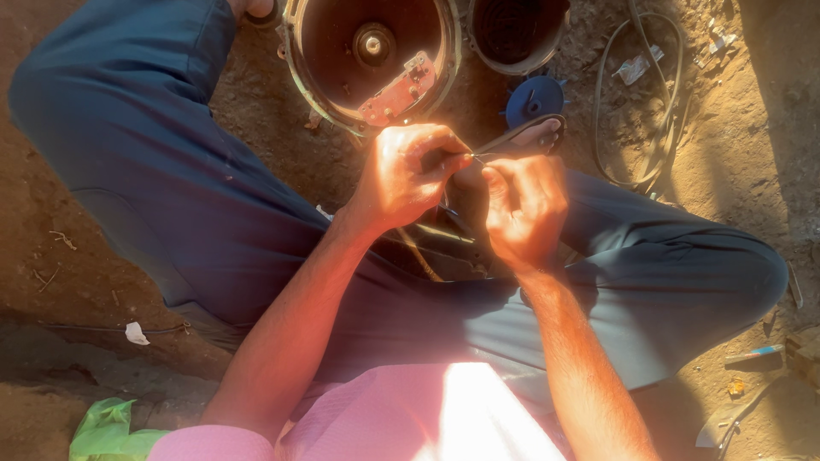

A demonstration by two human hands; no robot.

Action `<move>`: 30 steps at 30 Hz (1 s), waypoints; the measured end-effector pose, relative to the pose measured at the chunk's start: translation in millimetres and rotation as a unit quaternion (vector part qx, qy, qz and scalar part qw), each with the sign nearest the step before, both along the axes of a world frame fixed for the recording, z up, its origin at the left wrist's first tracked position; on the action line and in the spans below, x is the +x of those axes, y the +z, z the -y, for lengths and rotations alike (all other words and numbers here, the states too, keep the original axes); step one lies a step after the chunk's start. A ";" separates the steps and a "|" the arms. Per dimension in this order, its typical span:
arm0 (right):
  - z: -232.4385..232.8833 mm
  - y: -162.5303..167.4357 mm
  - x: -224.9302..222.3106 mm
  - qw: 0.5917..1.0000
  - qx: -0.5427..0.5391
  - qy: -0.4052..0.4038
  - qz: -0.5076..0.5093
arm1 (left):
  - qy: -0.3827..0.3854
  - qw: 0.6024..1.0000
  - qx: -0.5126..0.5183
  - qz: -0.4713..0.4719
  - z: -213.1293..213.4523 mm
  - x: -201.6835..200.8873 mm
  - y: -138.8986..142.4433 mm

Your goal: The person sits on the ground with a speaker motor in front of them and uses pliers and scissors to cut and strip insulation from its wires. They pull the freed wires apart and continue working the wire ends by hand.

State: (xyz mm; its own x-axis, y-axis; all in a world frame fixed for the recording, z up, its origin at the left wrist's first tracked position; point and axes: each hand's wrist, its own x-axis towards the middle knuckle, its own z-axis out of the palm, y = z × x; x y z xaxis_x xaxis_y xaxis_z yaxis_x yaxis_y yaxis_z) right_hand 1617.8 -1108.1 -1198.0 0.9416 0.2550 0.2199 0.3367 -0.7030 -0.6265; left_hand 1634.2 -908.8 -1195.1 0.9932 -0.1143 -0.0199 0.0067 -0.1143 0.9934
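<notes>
Person sat cross-legged on dirt ground, dark blue trousers filling most of the view, pink shirt at bottom. Round metal housing lay on the ground ahead of the knees, w/ a hub in the centre and a reddish plate inside near its rim. Smaller dark round part sat just beside it to the right, blue fan disc below that. Grey cable looped further right. Green bag at bottom left. Left hand and right hand met above the lap, close together. Fingers of both were pinched shut on a thin wire stretched between them, just below the housing.
</notes>
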 end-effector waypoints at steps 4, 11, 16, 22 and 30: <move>6.4 -22.0 1.8 0.801 0.436 -0.097 -0.398 | 0.020 0.998 0.036 0.053 2.8 -1.1 -3.5; 15.8 -23.6 5.7 0.802 0.406 -0.107 -0.426 | 0.021 0.991 0.074 0.113 -1.4 -0.4 -8.4; 0.1 -0.7 1.2 0.996 0.031 -0.076 -0.044 | -0.005 0.999 0.033 0.026 -1.5 1.5 -4.9; -9.4 16.4 1.7 0.999 -0.022 -0.015 0.046 | -0.016 0.999 0.027 0.011 -1.6 3.2 -2.0; -0.6 -6.3 -0.7 0.963 0.190 -0.063 -0.181 | 0.007 0.996 0.060 0.066 1.0 1.7 -8.6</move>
State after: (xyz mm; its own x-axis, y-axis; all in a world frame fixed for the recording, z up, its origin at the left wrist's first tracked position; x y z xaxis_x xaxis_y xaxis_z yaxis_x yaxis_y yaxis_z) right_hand 1617.0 -1107.5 -1204.3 0.9921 0.1006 -0.0743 -0.0254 -0.4197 -0.9073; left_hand 1635.9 -909.8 -1203.7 0.9897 -0.1049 0.0977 -0.1199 -0.2321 0.9653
